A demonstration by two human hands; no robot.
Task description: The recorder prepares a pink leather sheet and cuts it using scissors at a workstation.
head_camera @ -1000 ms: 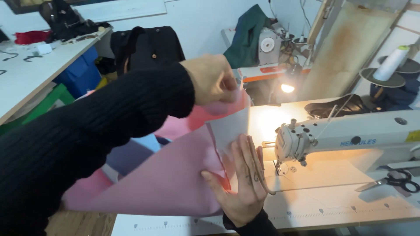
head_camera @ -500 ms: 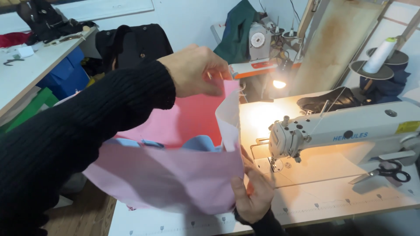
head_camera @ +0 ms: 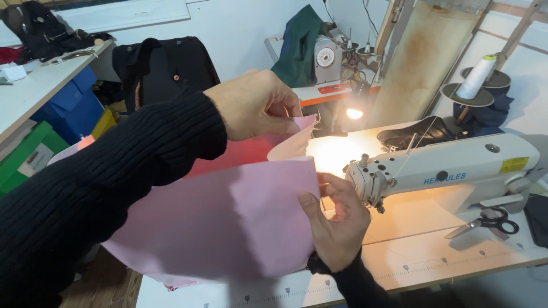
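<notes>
A sheet of pink fabric (head_camera: 228, 222) hangs lifted above the near left part of a sewing table (head_camera: 434, 256), with a red layer (head_camera: 240, 155) showing behind its upper edge and a pale corner (head_camera: 294, 145) folded up at the top right. The left hand (head_camera: 254, 105), sleeved in black ribbed knit, pinches that raised corner between thumb and fingertips; the right hand (head_camera: 337, 228) grips the sheet's right edge lower down, thumb on the front, fingers curled behind. To the right stands a white industrial sewing machine (head_camera: 451, 168), its needle area just beside the right hand and lit by a small lamp (head_camera: 354, 113). Black-handled scissors (head_camera: 488, 221) lie further right on the table, and a cone of thread (head_camera: 476, 77) stands at the far right. Handled well, the edges would probably be kept matched and taut between the two grips (slack could let the layers slip apart), with the fingers kept clear of the needle. A second machine (head_camera: 326, 57), draped with green cloth, sits at the far wall.
</notes>
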